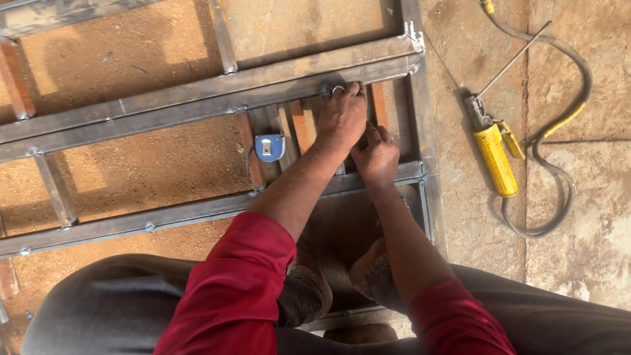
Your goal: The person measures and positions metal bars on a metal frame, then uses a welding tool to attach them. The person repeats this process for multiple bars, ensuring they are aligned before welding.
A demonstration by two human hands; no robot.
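1. Gripping the top edge of the steel frame's (197, 92) long crossbar, the left hand (342, 115) has its fingers curled over the tube, a ring on 1 of them.
2. Right hand (376, 156) sits just below and right of the left hand, touching it, resting over short rust-coloured upright bars (299, 125) between 2 frame rails. Fingers look bent; can't tell what, if anything, they pinch.
3. Steel frame lies flat on the dirt floor; both hands work near its right end, close to the corner.
4. Blue tape measure (270, 147) lies inside the frame, just left of the left forearm, between the same 2 rails.
5. Yellow-handled welding electrode holder (494, 156) with a rod clamped in it lies on the concrete, right of the frame, well apart from the hands. Its cable (559, 177) loops around it.
6. Person wears red sleeves (230, 289), sleeves pushed up; dusty shoes (374, 276) stand inside the frame's lower bay.
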